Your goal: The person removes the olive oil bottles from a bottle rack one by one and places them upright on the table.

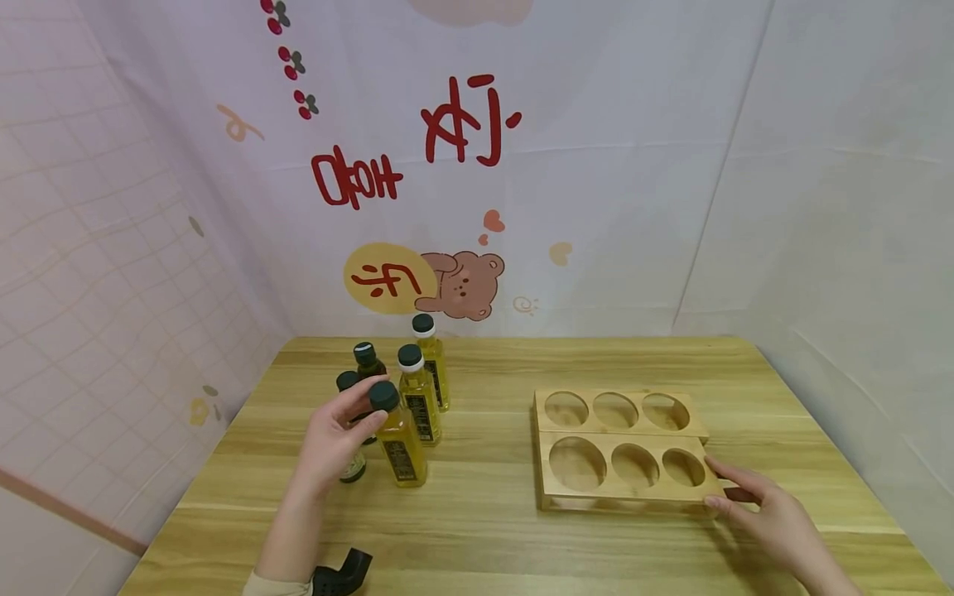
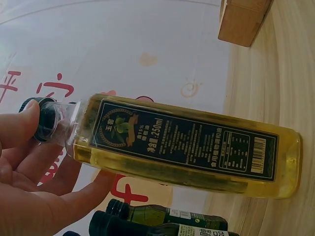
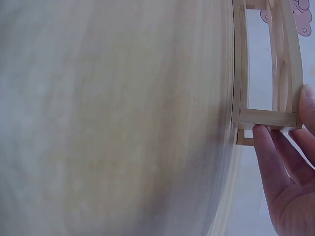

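My left hand (image 1: pixel 331 439) holds an oil bottle (image 1: pixel 402 451) by its dark green cap and neck, thumb on the cap. The bottle has yellow oil and a dark label; in the left wrist view its label (image 2: pixel 184 140) faces the camera. Whether its base touches the table cannot be told. On the right, my right hand (image 1: pixel 775 517) grips the right end of a light wooden rack (image 1: pixel 619 439) with round holes in two rows. In the right wrist view the fingers press the rack's end piece (image 3: pixel 268 118), with the thumb along its side.
Two more yellow oil bottles (image 1: pixel 421 406) stand behind the held one. Darker green bottles (image 1: pixel 368 360) are to its left, partly hidden by my left hand. A printed cloth (image 1: pixel 596 165) hangs behind the wooden table (image 1: pixel 477 530).
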Tool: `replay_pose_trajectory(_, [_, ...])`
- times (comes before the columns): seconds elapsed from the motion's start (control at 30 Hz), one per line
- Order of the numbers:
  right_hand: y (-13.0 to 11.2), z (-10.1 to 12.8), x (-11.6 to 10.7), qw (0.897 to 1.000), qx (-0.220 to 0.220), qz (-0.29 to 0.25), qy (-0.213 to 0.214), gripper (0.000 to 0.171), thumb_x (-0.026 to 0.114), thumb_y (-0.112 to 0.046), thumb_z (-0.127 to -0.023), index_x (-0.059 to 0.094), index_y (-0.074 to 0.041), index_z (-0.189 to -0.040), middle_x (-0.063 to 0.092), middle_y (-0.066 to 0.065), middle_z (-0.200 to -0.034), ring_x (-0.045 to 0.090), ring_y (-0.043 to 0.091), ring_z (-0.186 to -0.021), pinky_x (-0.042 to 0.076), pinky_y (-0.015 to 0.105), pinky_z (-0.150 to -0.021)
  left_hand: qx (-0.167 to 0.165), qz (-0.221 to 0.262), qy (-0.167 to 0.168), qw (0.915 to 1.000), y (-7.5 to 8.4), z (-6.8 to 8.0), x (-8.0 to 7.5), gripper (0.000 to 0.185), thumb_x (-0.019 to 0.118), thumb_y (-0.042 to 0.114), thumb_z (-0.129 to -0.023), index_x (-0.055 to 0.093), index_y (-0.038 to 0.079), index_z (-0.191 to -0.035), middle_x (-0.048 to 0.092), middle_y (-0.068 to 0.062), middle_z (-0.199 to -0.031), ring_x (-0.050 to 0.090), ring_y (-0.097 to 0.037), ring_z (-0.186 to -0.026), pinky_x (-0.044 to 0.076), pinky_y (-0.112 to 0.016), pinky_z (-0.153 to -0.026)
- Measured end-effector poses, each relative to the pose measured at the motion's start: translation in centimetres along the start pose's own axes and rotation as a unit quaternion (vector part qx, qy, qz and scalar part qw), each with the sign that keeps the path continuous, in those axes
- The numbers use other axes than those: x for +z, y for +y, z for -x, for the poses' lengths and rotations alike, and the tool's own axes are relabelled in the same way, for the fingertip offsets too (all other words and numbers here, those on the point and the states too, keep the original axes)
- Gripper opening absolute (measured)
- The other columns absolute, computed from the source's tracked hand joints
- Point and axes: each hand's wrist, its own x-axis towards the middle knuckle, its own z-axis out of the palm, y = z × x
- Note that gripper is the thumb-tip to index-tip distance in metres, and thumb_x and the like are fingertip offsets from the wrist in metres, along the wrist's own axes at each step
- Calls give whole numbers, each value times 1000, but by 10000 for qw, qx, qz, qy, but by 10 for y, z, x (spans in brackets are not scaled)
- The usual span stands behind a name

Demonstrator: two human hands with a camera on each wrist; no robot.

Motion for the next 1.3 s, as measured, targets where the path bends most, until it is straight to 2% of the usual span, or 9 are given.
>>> replay_pose_trajectory(0.33, [-1,2,1,9999,-74,-74,88,61,77,-25,-87,55,-1,-139,56,28,-132,58,-6,-88,53,23,-65,40,48,-146,9999,0,1,2,45,70,5,-92,60,4,-136,67,-18,-121,65,-9,-103,55,-26,-82])
replay_pose_trajectory(0.67, [-2,1,0,10000,-33,9,51,62,78,-28,-87,56,-3,-139,55,25,-135,59,-6,-90,53,23,-67,58,39,-55,10000,-1,2,4,49,71,6,-91,58,6,-138,67,-17,-121,65,-9,-104,55,-26,-83])
replay_pose_trajectory(0.93, [-2,-1,0,9999,-138,28,9,62,78,-27,-86,56,-2,-139,56,27,-133,59,-5,-89,53,24,-64,-7,-284,18,9996,-5,11,0,53,70,10,-93,53,7,-143,58,-17,-136,58,-9,-115,48,-18,-92])
replay_pose_trajectory(1.13, [-1,-2,1,9982,-535,147,247,58,80,-22,-84,60,0,-134,59,27,-126,59,-5,-86,53,24,-62,337,-621,8,9975,-7,20,-3,51,66,8,-95,51,3,-143,61,-17,-132,59,-26,-118,48,-17,-92])
replay_pose_trajectory(1.3, [-1,-5,2,9931,-1036,258,481,55,83,-14,-80,63,2,-129,61,25,-122,57,-4,-92,55,23,-66,802,-1255,263,9885,-7,27,-3,54,67,6,-94,48,4,-145,61,-13,-133,60,-30,-116,46,-14,-92])
